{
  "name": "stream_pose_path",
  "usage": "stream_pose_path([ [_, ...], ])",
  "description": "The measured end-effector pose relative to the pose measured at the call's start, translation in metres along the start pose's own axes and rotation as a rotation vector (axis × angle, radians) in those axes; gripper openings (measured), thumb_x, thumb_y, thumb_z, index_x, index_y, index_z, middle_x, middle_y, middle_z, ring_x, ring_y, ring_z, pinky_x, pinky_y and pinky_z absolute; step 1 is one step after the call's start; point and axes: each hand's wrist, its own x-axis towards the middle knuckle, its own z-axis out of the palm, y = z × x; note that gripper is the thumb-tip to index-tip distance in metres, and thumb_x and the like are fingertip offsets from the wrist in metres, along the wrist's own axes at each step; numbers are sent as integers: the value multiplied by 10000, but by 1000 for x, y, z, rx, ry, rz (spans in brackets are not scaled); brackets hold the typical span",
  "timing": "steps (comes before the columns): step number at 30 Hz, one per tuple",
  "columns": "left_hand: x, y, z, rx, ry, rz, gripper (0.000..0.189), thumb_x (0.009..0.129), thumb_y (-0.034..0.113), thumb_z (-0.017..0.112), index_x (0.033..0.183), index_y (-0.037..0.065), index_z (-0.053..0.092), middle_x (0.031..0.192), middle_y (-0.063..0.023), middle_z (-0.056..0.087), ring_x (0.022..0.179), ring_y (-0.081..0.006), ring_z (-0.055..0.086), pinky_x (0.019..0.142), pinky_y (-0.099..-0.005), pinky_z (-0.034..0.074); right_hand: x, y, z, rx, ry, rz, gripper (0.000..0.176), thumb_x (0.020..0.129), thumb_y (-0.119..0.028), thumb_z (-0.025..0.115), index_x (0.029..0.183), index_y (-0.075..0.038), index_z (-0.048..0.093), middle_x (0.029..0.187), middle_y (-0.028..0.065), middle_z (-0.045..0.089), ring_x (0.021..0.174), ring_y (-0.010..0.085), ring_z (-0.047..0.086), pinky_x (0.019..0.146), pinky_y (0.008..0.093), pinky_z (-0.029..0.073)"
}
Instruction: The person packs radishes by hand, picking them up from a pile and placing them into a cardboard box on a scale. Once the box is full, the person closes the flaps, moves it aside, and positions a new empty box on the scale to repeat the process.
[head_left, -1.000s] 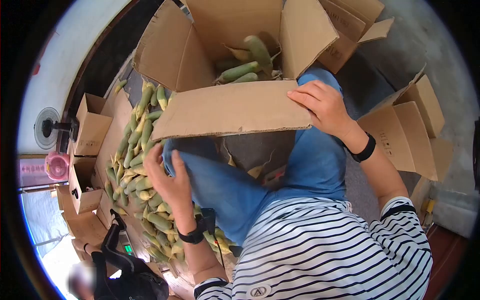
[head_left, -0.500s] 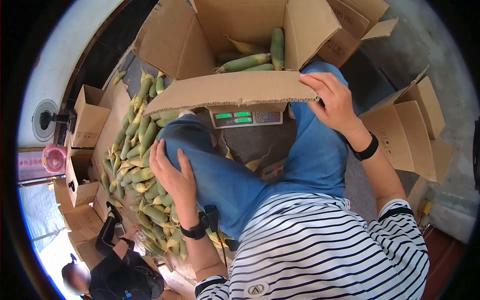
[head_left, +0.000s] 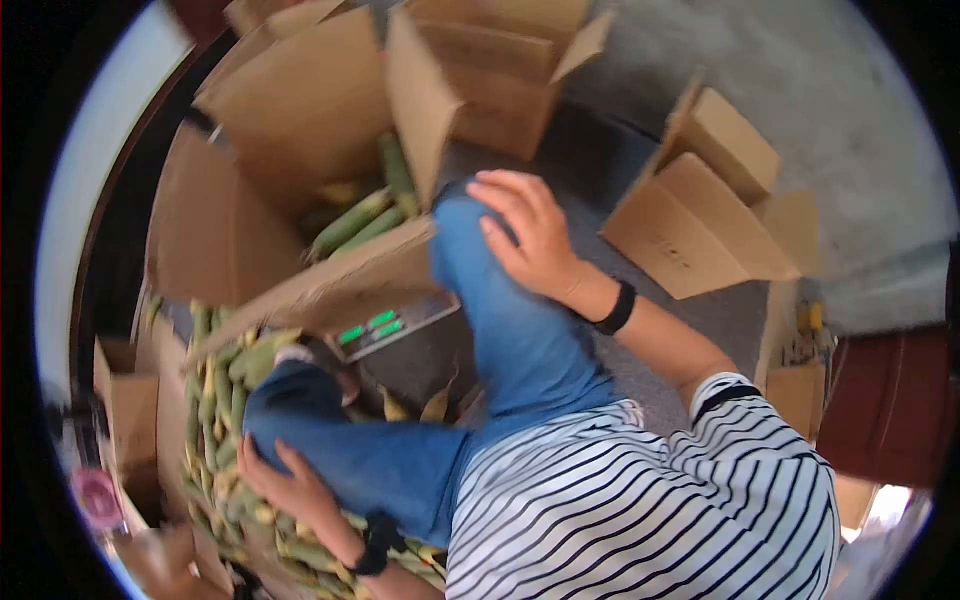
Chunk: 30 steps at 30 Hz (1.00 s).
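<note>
Head view: box flap (head_left: 335,283) partly hides scale (head_left: 402,325); green radishes (head_left: 222,400) alongside.

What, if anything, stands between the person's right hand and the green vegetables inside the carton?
The side flap of the open carton stands between the right hand and the green vegetables; from above, nothing visible blocks the opening.

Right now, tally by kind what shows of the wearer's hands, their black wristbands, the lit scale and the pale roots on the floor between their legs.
Hands: 2 (left hand, right hand)
Black wristbands: 2
Lit scale: 1
Pale roots: 2
Total: 7
</note>
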Motion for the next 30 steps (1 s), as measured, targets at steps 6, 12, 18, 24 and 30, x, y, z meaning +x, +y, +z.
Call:
stream_pose_path([
  [6,2,3,-7,33,-49,21,369,961,169,515,1273,-25,484,1284,-188,499,1184,-358,482,969,-456,404,-31,72,-89,-538,89,249,492,771,-121,669,1241,-68,534,1286,140,503,1204,321,469,1020,431,380],
  [12,6,11,-7,60,-45,14,371,960,158,515,1279,-28,480,1287,-200,491,1192,-364,475,968,-451,406,-75,146,-213,-1073,-198,616,511,776,-221,684,1241,-64,540,1193,163,589,1102,318,563,914,422,459],
  [18,4,8,-7,63,-32,1,377,960,165,519,1280,-30,479,1292,-212,486,1195,-365,471,973,-453,404,-100,164,-225,-896,-542,634,182,805,-224,625,908,-74,631,881,126,653,856,320,642,715,429,516],
  [24,0,-6,-6,86,-29,-38,379,964,179,511,1273,-39,472,1293,-219,487,1201,-376,462,982,-459,399,-116,162,-200,-949,-412,462,160,828,-222,591,823,-65,620,807,105,634,814,300,635,691,425,514],
  [30,-3,-14,-10,75,-34,-67,382,954,176,515,1265,-41,471,1295,-226,479,1203,-389,456,988,-466,386,-76,201,-216,-1000,-251,580,275,874,-329,588,830,-63,644,858,119,670,803,315,643,696,422,512],
])
